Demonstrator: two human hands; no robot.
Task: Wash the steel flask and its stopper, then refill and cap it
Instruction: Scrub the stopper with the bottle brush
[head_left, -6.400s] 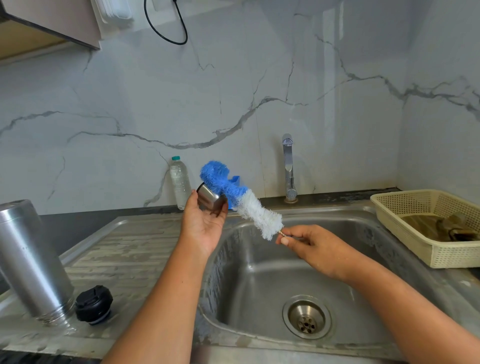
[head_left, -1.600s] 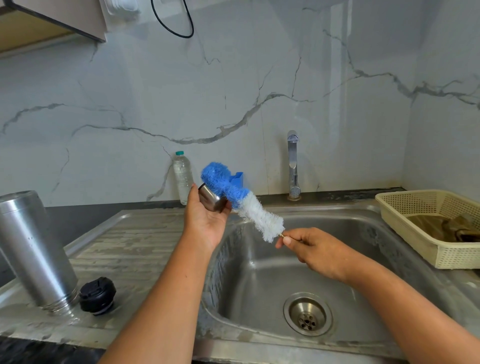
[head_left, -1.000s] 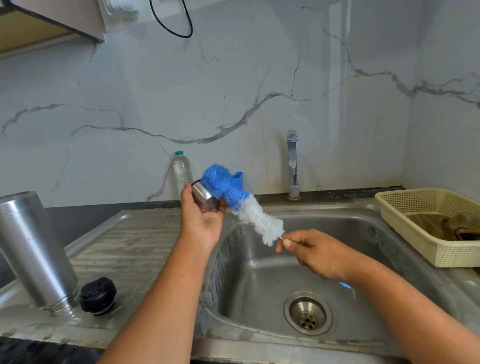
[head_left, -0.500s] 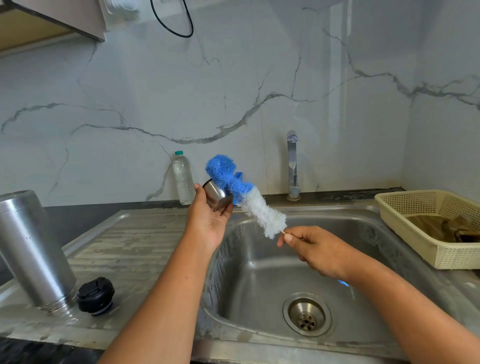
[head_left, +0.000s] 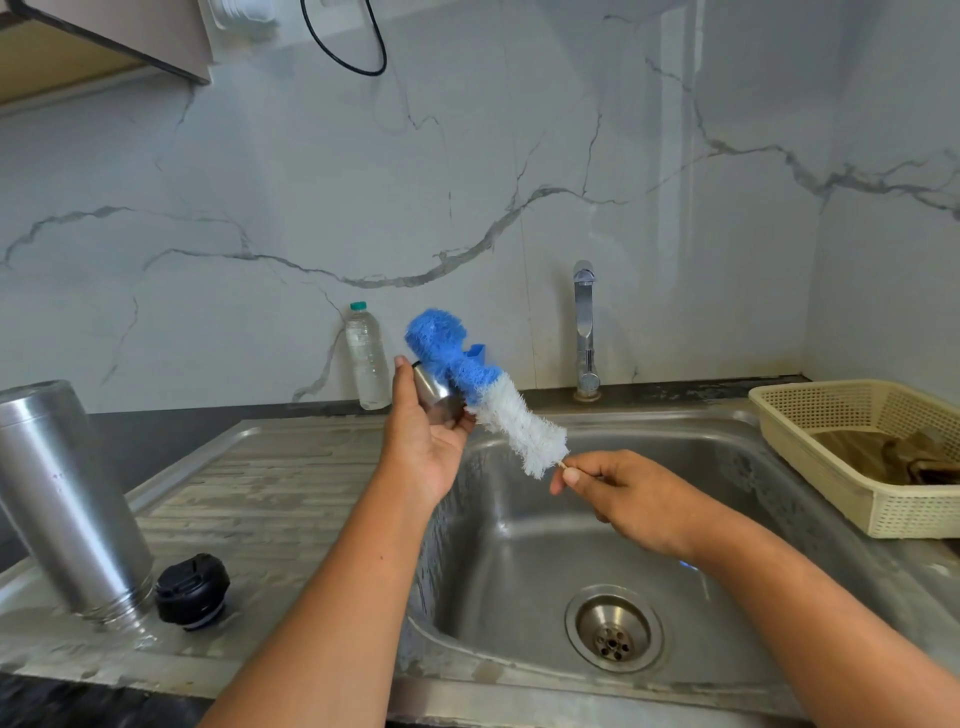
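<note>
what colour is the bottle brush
Bottle brush: blue at the tip, white near the handle; head view.

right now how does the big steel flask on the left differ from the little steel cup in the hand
The flask is tall and far bigger; the cup is short and fits in a palm. The flask stands mouth down on the draining board, untouched; the left hand holds the cup up, tipped. The brush touches the cup, not the flask. Both are bare steel.
</note>
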